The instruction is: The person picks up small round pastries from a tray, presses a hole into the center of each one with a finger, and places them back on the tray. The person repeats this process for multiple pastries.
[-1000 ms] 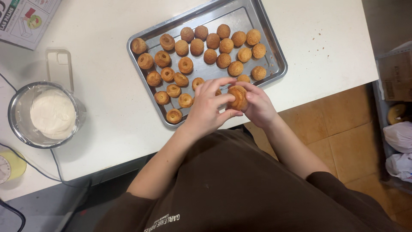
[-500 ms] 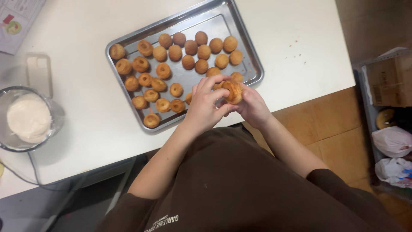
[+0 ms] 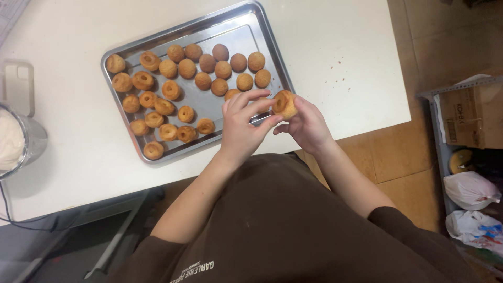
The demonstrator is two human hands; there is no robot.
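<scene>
A small round golden pastry shell [image 3: 285, 103] with a hollowed middle is held over the front right corner of a metal baking tray [image 3: 238, 32]. My right hand [image 3: 309, 126] grips it from the right and below. My left hand [image 3: 242, 126] touches it with fingertips from the left. Several more pastry shells [image 3: 181, 91] lie on the tray, some whole at the back, some hollowed at the front left.
The tray rests on a white table [image 3: 335, 52]. A steel bowl of white cream [image 3: 15, 144] stands at the left edge, a white phone-like object [image 3: 18, 86] behind it. Right of the table are a shelf with a cardboard box [image 3: 469, 115] and plastic bags [image 3: 471, 191].
The view has shifted, so the tray and my hands sit further left and lower. The pastry shell has turned in my hands so its hollowed opening shows.
</scene>
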